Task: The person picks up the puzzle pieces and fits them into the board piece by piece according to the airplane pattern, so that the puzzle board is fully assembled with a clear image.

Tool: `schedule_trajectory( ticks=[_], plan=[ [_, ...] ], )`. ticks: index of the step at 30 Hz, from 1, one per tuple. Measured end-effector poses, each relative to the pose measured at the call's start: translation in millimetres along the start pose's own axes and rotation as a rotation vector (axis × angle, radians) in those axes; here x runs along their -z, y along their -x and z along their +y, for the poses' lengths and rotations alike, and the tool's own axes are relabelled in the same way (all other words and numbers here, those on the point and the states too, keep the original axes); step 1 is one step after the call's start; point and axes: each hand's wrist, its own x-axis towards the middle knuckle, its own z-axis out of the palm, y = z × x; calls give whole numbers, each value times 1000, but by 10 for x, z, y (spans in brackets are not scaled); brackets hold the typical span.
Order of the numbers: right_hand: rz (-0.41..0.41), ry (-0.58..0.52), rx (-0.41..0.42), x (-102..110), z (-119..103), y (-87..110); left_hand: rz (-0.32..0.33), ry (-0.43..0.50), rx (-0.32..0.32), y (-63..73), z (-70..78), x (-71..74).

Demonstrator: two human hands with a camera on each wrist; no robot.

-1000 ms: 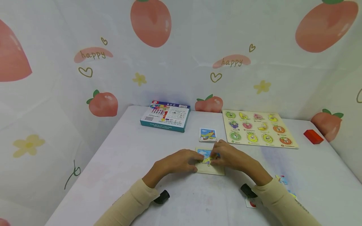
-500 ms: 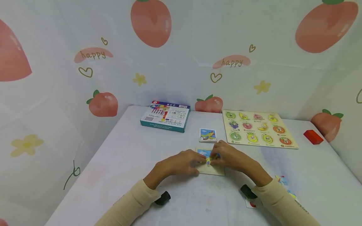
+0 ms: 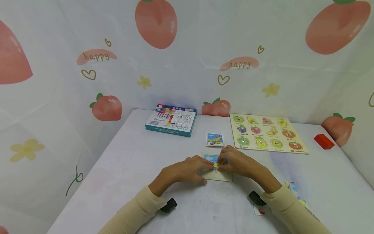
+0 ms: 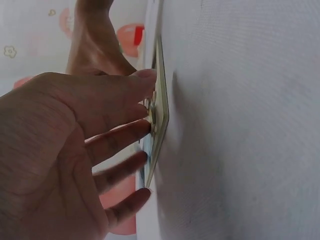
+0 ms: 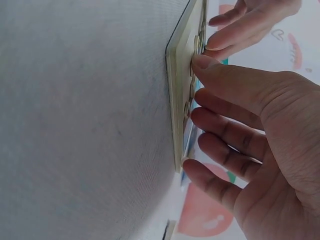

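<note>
A small wooden jigsaw board (image 3: 220, 176) lies flat at the table's middle, with blue-sky pieces along its far side. My left hand (image 3: 190, 169) reaches over its left part, fingers extended and fingertips at a yellow puzzle piece (image 3: 215, 165). From the other side, my right hand (image 3: 237, 162) bends its thumb and fingers down onto the pieces; its thumb and forefinger appear to pinch a puzzle piece, mostly covered by the hand. In the right wrist view, the right thumb (image 5: 207, 62) rests against the piece edges. Just beyond lies a picture card (image 3: 214, 139) of a yellow airplane.
A fruit peg puzzle (image 3: 268, 133) lies at the back right, a red block (image 3: 323, 141) farther right. At the back left is a flat box (image 3: 171, 120). Loose jigsaw pieces (image 3: 291, 186) and a partly covered card (image 3: 258, 210) lie by the right forearm.
My left hand has slid slightly right over the board, its fingertips closer to the right hand and its thumb lower, near the front edge. The right hand stays almost still.
</note>
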Motion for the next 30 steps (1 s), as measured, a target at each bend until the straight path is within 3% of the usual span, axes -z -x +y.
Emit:
schedule_trajectory(
  ticks=[11, 16, 23, 30],
  plan=[
    [7, -30, -7, -19, 28, 3, -45, 33, -32, -3, 12, -20],
    [46, -111, 26, -19, 109, 67, -47, 41, -35, 11, 8, -7],
    [75, -287, -50, 95, 183, 370, -48, 52, -22, 2, -6, -16],
    [113, -297, -147, 247, 225, 774, -47, 64, 6, -8, -13, -25]
  ],
)
